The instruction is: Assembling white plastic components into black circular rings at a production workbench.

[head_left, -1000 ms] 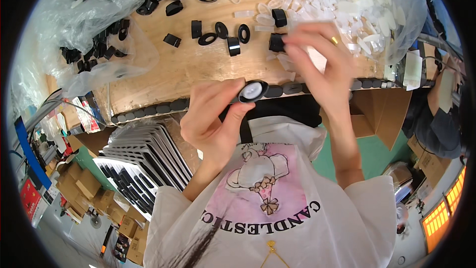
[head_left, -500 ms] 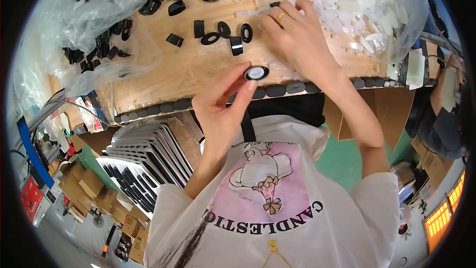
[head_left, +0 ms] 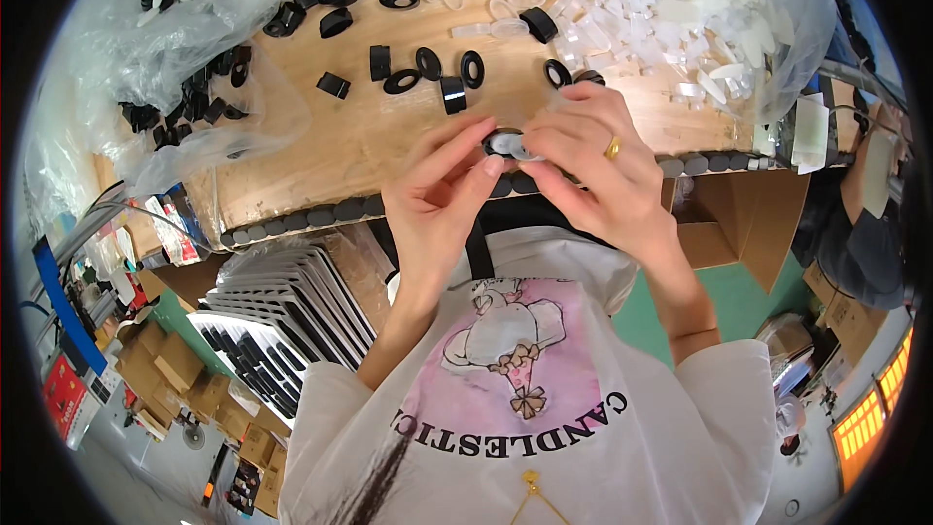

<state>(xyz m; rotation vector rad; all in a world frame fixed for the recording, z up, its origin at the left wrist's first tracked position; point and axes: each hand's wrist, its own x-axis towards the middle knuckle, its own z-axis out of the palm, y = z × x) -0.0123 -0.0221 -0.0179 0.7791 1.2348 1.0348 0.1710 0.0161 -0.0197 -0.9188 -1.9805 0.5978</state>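
Note:
Just above the table's near edge, my left hand (head_left: 437,185) pinches a black oval ring (head_left: 492,140) with a whitish piece inside it. My right hand (head_left: 607,165) meets it from the right, its fingers closed on a translucent oval piece (head_left: 525,151) that touches or overlaps the ring's opening. My fingers cover part of both pieces. Beyond my hands lie several loose black oval rings, among them one standing ring (head_left: 472,69) and a glossy one (head_left: 454,94). Two more, including a black ring (head_left: 557,73), rest just past my right hand.
Translucent and white plastic pieces (head_left: 671,0) are heaped at the far right of the wooden table (head_left: 282,170). Plastic bags (head_left: 87,117) with black and white parts cover its left. Dark round pads (head_left: 292,222) line the near edge. Stacked white trays (head_left: 292,301) stand below left.
My right hand has come back from the far side of the table to my left hand, bringing a translucent oval piece. Black rings it covered now show. My left hand still holds its ring.

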